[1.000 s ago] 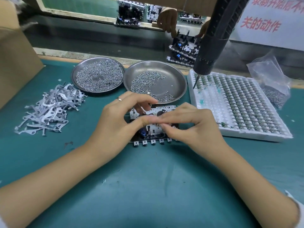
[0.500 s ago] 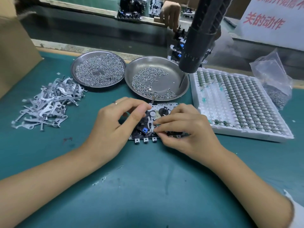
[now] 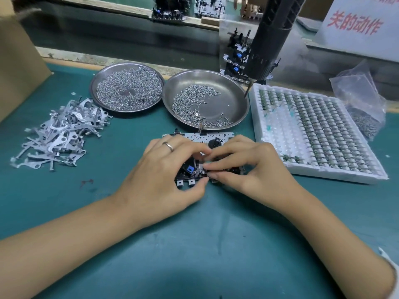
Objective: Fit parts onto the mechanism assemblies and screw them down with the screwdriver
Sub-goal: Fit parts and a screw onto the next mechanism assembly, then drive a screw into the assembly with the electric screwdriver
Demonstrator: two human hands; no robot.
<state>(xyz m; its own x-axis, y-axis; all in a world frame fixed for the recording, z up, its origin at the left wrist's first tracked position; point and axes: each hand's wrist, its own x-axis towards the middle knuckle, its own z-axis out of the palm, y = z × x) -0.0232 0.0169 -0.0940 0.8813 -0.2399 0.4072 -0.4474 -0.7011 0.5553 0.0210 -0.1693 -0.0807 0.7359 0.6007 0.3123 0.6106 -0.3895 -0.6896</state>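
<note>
Green mat point(image 3: 64, 212): our left hand point(image 3: 159, 175) and right hand point(image 3: 250, 169) pinch a small part on the mechanism assembly point(image 3: 198, 139); the screwdriver point(image 3: 269, 39) hangs at one o'clock.

A brown cardboard box point(image 3: 15, 67) stands at nine o'clock on the teal tabletop point(image 3: 151, 266). At one o'clock hangs a white sign point(image 3: 362, 24) with red characters. A conveyor belt point(image 3: 112, 39) runs across twelve o'clock, beyond the tabletop's far edge.
</note>
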